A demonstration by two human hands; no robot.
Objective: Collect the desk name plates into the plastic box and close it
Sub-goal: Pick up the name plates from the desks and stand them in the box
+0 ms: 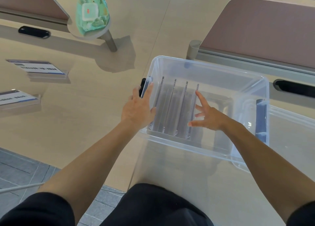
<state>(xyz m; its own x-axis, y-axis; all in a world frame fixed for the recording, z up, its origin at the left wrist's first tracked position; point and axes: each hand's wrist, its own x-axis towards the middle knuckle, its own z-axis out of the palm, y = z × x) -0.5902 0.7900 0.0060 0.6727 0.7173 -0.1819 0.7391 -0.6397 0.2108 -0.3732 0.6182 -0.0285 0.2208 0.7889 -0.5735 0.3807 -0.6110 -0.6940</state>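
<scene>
Head view: at the bottom of the frame, two bare forearms are seen reaching up from dark sleeves. The left hand (138, 110) is laid over the left rim of the clear plastic box (184, 143), fingers nearly straight, nothing gripped. The right hand (210, 117) is held inside the box, fingers spread and empty, just beside the boxed name plates (172, 106), which are stood on edge. On the worktop (85, 110) at mid left, a nearer loose plate (17, 98) and a farther loose plate (40, 69) are left lying. A green wipes pack (91, 12) is seen at upper left.
</scene>
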